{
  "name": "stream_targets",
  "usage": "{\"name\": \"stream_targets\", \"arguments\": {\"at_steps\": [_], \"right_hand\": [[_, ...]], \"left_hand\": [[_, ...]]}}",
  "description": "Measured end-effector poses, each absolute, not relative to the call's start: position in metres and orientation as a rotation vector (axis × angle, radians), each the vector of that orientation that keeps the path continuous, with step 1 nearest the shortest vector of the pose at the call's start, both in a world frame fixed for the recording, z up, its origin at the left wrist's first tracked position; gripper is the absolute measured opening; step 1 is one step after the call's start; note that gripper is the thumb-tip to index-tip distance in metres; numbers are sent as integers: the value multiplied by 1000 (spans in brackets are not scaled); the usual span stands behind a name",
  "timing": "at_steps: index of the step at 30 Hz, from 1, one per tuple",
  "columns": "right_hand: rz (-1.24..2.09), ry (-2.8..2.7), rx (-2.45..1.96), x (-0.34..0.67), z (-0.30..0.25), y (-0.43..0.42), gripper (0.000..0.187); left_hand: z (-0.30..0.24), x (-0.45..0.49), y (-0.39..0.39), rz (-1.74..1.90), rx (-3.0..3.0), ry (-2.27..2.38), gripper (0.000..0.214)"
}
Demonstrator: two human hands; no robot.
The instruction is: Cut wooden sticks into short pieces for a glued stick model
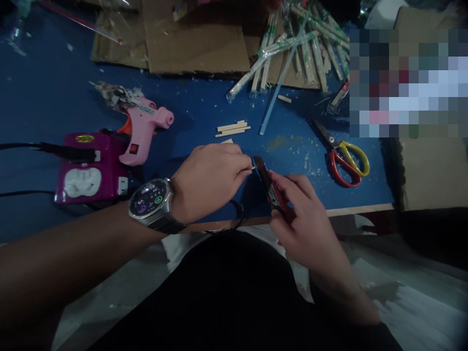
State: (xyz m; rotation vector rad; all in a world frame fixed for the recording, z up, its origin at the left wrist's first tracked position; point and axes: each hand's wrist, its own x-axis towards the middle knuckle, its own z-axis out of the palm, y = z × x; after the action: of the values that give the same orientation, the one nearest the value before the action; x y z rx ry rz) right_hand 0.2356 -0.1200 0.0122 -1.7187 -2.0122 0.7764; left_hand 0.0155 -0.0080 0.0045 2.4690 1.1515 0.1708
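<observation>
My left hand [214, 178], with a watch [150, 200] on its wrist, pinches a thin wooden stick [253, 168]. Only the stick's pale tip shows past my fingers. In my right hand [305, 219] is a utility knife [270, 189] with a dark blade end and a red and black handle. Its blade end points away from me, right beside the stick tip; whether they touch I cannot tell. Just beyond my left hand lie several short cut pieces of wooden stick [232, 128] side by side on the blue tabletop [204, 105].
A pink glue gun [141, 127] and a purple power box [91, 170] with cables are at left. Scissors [338, 158] with red and yellow handles lie at right. Wrapped chopsticks [268, 58], a glue stick [280, 90] and cardboard [193, 39] are at the back.
</observation>
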Motion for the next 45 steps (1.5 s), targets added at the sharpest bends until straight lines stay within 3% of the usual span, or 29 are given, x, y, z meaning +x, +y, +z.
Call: {"name": "stream_targets", "arguments": {"at_steps": [16, 24, 37, 45], "right_hand": [[565, -2144, -1814, 216, 15, -124, 72], [529, -2187, -1806, 211, 15, -118, 72], [469, -2309, -1762, 218, 11, -116, 70], [347, -2335, -1683, 223, 8, -130, 65]], "left_hand": [[5, 13, -15, 173, 2635, 1081, 28], [26, 23, -64, -68, 2862, 1095, 54], [-28, 37, -84, 250, 2728, 1270, 70], [-29, 37, -84, 338, 2696, 1262, 71]]}}
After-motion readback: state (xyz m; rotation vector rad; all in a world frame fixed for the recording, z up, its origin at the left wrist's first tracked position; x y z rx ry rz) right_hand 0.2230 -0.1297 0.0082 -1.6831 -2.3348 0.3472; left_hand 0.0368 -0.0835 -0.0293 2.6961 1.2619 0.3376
